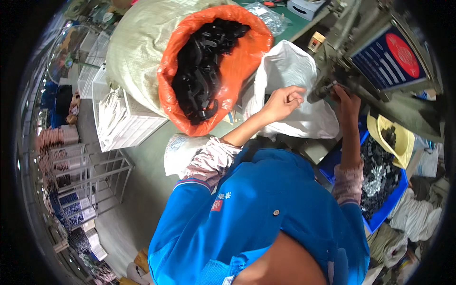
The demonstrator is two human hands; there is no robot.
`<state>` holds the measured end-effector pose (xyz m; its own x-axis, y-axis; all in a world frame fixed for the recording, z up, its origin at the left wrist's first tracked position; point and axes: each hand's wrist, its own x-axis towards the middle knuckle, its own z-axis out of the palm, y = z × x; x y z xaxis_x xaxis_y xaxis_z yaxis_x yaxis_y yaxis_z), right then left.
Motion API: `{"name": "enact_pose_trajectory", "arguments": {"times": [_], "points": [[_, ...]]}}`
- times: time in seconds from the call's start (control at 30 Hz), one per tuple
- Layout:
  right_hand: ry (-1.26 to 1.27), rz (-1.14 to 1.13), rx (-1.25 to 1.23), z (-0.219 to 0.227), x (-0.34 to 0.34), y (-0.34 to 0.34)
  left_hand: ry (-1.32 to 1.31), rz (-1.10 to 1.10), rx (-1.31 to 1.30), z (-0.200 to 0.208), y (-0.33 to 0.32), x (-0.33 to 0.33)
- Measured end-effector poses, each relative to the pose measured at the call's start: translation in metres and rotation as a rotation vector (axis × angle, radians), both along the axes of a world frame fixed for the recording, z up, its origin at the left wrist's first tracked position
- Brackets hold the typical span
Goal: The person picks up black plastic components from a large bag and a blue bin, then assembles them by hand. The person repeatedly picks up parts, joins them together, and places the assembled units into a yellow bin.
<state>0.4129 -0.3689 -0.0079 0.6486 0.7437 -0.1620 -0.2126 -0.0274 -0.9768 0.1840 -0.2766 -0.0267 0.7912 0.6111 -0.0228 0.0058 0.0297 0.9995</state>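
At metal cylinder (321, 91) with right hand (348, 99), bent-fingered, grip hidden, cannot tell | beside white sack (304, 127), pointing lower left along slanting long axis | over sack with left hand (282, 104), fingers curled, pinch unclear

Blue shirt (294, 190) (pale button (276, 213) showing), pinkish sleeve covers (209, 164).

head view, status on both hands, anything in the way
Left hand curled over white sack. Right hand at metal machine, grip unclear. Nothing visibly blocking either.
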Motion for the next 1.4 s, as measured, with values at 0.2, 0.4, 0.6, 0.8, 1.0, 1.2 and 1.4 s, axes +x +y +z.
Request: {"name": "enact_pose_trajectory", "arguments": {"times": [0.2, 0.4, 0.6, 0.8, 1.0, 1.2, 1.4], "points": [[0.035, 0.105, 0.133, 0.035, -0.034, 0.001, 0.12, 0.506, 0.204, -0.01, 0.074, -0.078], [0.123, 0.15, 0.037, 0.034, -0.016, -0.003, 0.592, 1.113, 0.751, -0.002, 0.222, -0.154], [-0.55, -0.165, -0.049, 0.02, -0.056, 0.0, 0.805, 1.018, 0.822, 0.003, 0.264, -0.158], [-0.637, -0.212, -0.023, -0.001, -0.084, -0.028, 0.632, 1.043, 0.774, -0.023, 0.254, -0.189], [-1.057, -0.647, -0.328, 0.006, -0.068, -0.17, -0.009, 1.075, 0.321, -0.013, 0.193, -0.198], [-1.224, -0.43, -0.995, -0.003, -0.01, -0.213, -0.303, 0.464, -0.394, 0.032, 0.098, -0.117], [-1.064, -0.644, -0.69, 0.015, -0.04, -0.235, 0.111, -0.179, -0.18, 0.016, -0.061, 0.027]]}}
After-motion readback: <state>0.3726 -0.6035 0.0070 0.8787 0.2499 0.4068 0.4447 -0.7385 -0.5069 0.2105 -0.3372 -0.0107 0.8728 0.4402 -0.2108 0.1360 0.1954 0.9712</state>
